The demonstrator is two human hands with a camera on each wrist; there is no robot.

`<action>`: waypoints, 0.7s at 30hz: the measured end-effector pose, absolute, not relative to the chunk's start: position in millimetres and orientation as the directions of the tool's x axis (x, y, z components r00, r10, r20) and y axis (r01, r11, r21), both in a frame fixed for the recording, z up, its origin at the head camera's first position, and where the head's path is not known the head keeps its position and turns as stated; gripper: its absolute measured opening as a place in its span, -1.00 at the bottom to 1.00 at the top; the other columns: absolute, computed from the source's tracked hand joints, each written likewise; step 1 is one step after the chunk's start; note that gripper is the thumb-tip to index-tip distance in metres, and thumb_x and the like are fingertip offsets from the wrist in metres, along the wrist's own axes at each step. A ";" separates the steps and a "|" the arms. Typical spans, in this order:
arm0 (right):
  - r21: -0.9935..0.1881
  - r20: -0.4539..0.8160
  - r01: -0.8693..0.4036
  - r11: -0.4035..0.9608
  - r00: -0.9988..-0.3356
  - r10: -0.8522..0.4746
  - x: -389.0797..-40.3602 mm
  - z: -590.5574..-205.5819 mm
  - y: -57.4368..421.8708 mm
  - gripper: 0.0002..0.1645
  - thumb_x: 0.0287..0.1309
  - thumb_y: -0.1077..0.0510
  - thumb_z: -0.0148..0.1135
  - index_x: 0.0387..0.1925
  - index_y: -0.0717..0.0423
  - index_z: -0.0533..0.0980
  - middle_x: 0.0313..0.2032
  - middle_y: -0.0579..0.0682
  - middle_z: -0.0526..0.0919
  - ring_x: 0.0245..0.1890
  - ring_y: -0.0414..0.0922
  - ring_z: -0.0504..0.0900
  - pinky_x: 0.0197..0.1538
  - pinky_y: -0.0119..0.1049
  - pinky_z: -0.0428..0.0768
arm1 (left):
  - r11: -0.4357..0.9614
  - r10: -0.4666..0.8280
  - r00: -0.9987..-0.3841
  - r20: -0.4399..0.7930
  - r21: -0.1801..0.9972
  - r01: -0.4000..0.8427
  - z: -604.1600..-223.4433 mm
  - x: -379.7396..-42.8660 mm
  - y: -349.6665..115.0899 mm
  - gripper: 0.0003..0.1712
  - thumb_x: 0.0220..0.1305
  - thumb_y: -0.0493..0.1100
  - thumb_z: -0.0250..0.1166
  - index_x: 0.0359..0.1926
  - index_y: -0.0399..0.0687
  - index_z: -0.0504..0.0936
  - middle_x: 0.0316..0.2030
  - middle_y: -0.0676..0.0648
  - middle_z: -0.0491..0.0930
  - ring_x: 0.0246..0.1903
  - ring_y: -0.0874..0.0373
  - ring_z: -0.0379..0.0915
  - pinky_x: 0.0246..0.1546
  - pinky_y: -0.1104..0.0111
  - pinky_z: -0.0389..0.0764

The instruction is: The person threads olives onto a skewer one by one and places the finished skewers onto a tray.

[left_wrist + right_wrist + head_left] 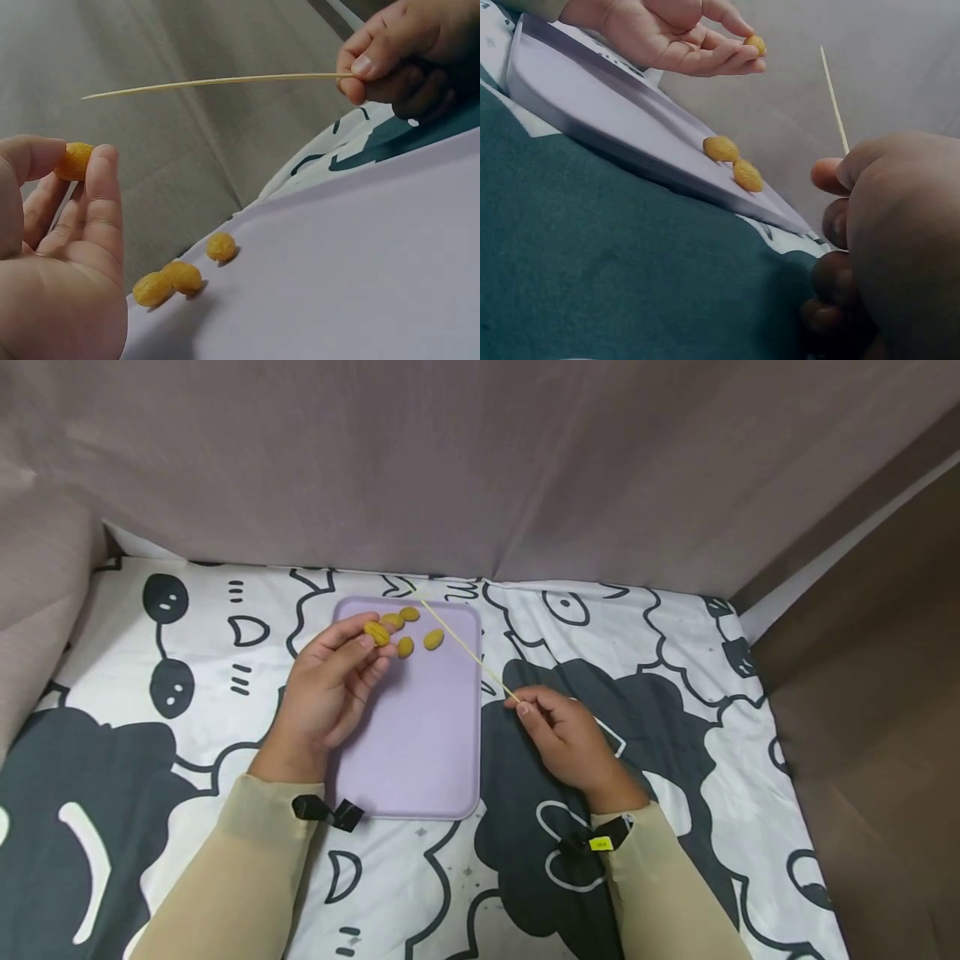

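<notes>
The held yellow piece [377,633] is up off the tray, over the part near its far left corner. The left hand [330,681] pinches it between thumb and fingertips; a pinch on its flanks, with the end toward the stick left bare, should steady it best without crushing it.

The thin stick [262,77] slants across the tray's right edge in the head view, its tip apart from the piece. The right hand [573,743] grips it by the near end, between thumb and forefinger. So long a free length will probably bend under a push; a grip closer to the tip would likely steer better, with the left fingertips out of its line.

Four loose yellow pieces [433,639] lie toward the far edge of the lilac tray [405,752]; working above the bare near half would seem less likely to knock them. Patterned cloth [120,652] runs beneath the tray
</notes>
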State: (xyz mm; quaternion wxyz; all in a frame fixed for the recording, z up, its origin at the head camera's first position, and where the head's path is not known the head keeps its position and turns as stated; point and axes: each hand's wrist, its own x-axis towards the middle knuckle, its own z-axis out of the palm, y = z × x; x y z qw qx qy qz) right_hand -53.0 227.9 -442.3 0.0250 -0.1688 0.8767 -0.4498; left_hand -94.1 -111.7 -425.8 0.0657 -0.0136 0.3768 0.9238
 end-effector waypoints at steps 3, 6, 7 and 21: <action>-0.794 0.101 -0.264 0.547 -0.945 -0.310 -53.3 -444.9 227.5 -0.76 0.72 0.14 0.18 0.13 0.04 0.74 0.06 0.02 0.87 -0.08 -0.18 0.73 -0.01 -0.29 0.67 | -0.721 0.100 -0.992 -0.075 0.681 -0.124 -428.2 -94.7 -111.9 -0.76 0.62 -0.40 0.32 0.17 -0.15 0.76 -0.02 -0.14 0.83 -0.13 0.10 0.90 -0.06 0.43 0.89; -0.791 0.101 -0.262 0.553 -0.947 -0.303 -53.7 -445.8 226.8 -0.76 0.72 0.12 0.19 0.13 0.02 0.75 0.08 0.00 0.87 -0.02 -0.15 0.75 0.04 -0.26 0.68 | -0.727 0.083 -0.994 -0.069 0.678 -0.108 -431.3 -95.5 -112.5 -0.78 0.63 -0.37 0.33 0.16 -0.13 0.77 -0.05 -0.12 0.82 -0.13 0.10 0.89 -0.07 0.43 0.89; -0.790 0.101 -0.262 0.555 -0.948 -0.303 -54.2 -446.4 226.8 -0.75 0.72 0.12 0.19 0.14 0.01 0.75 0.09 -0.01 0.87 0.01 -0.14 0.76 0.06 -0.25 0.69 | -0.728 0.077 -0.995 -0.066 0.678 -0.101 -432.1 -96.1 -112.7 -0.78 0.63 -0.36 0.33 0.15 -0.13 0.77 -0.06 -0.11 0.82 -0.13 0.10 0.89 -0.07 0.43 0.89; -0.768 0.107 -0.271 0.580 -0.947 -0.302 -57.1 -444.8 226.6 -0.73 0.68 0.12 0.24 0.18 0.00 0.78 0.11 -0.04 0.88 0.16 -0.04 0.81 0.21 -0.06 0.75 | -0.852 0.014 -1.000 -0.002 0.524 -0.013 -433.9 -99.3 -113.6 -0.76 0.61 -0.36 0.34 0.19 -0.21 0.73 0.05 -0.22 0.81 -0.09 0.06 0.87 0.00 0.43 0.88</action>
